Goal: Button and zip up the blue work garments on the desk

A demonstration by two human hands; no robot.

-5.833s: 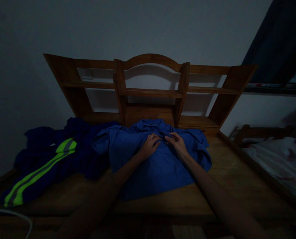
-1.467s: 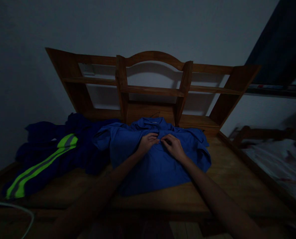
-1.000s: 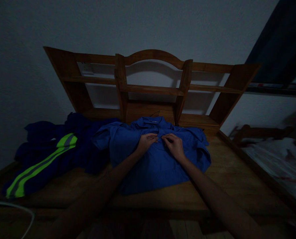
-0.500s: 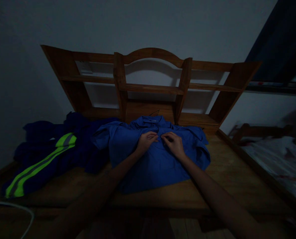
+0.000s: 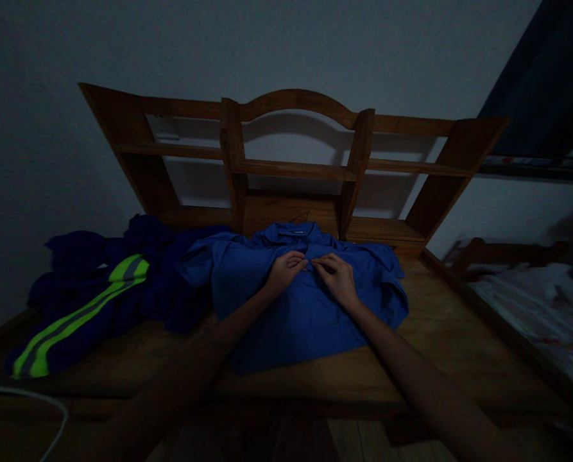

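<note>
A bright blue shirt point(image 5: 310, 314) lies spread on a wooden desk point(image 5: 450, 333), collar toward the shelf unit. My left hand point(image 5: 285, 271) and my right hand point(image 5: 337, 277) rest close together on the shirt's chest, just below the collar. Both have their fingers curled and pinched on the cloth along the front opening. The room is dim, so what sits between the fingertips is too small to make out.
A dark blue garment with neon yellow-green stripes point(image 5: 81, 308) is heaped on the desk's left side. A wooden shelf unit point(image 5: 290, 167) stands at the back against the wall. A white cable point(image 5: 21, 398) curves at the lower left. A bed point(image 5: 536, 308) lies to the right.
Both hands stay pinched at the same spot on the shirt front, with only small finger shifts. The view has tilted slightly.
</note>
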